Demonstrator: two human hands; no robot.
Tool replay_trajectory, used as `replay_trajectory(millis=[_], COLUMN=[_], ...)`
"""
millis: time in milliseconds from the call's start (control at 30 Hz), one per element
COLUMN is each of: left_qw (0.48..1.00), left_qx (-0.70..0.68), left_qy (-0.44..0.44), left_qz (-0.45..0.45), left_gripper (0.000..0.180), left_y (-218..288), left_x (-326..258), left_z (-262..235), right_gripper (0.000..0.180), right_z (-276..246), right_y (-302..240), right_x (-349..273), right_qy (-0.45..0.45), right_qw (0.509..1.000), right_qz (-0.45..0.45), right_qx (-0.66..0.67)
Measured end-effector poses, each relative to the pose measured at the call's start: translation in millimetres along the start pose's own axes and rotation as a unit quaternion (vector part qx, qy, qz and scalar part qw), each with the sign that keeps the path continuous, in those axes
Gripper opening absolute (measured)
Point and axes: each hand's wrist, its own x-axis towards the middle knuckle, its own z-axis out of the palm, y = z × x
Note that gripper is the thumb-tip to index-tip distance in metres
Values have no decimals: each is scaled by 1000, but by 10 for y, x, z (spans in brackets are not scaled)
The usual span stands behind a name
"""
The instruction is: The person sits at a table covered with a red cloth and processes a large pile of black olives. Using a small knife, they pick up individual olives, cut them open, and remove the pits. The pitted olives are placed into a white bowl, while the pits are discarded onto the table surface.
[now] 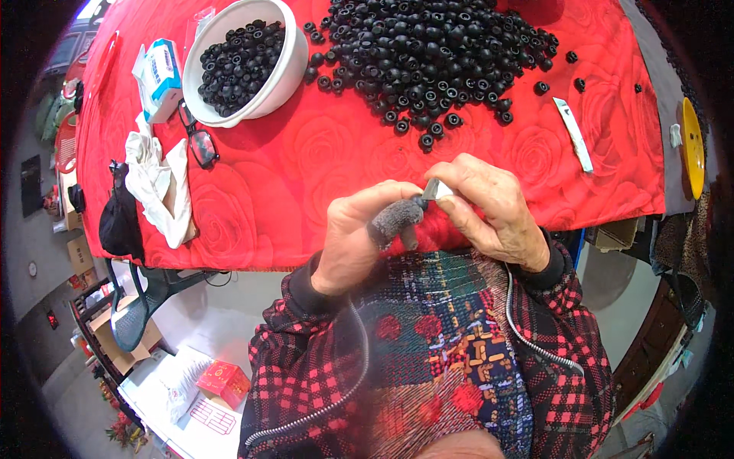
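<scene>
Left hand (358, 226) holds 1 black piece (420, 203); right hand (493, 208), a blade (435, 190).

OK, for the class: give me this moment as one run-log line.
left hand: holds small black part | right hand: holds blade at that part | red tablecloth: black pile, white bowl

Table lit bright; red cloth (252, 183) runs near-saturated. Small specular dots on the black caps (436, 46). Pale floor (222, 317) lower left washes out. Room at far left dim. Strong fisheye: table edges bow, corners vignette to black. Plaid jacket (306, 382) front goes soft, low-centre. Light source direction unclear.
</scene>
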Motion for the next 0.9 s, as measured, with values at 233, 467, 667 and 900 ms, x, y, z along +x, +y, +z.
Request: replay_trajectory(millis=[233, 467, 667, 900], left_qw=[1000, 999, 999, 998], left_qx=[-9, 19, 27, -11], left_qy=[6, 14, 30, 54], left_qz=[-22, -31, -28, -10], left_gripper=[22, 22, 20, 19], left_y=[-24, -47, -40, -56], left_x=[30, 54, 44, 55], left_z=[0, -17, 23, -26], right_gripper=[22, 21, 20, 18], right_z=[18, 18, 7, -245], right_y=[78, 121, 144, 81], right_x=[-11, -15, -34, -35], right_qy=[5, 10, 0, -99], right_qw=[1000, 1000, 1000, 963], right_qz=[1, -1, 3, 48], right_qx=[20, 25, 19, 244])
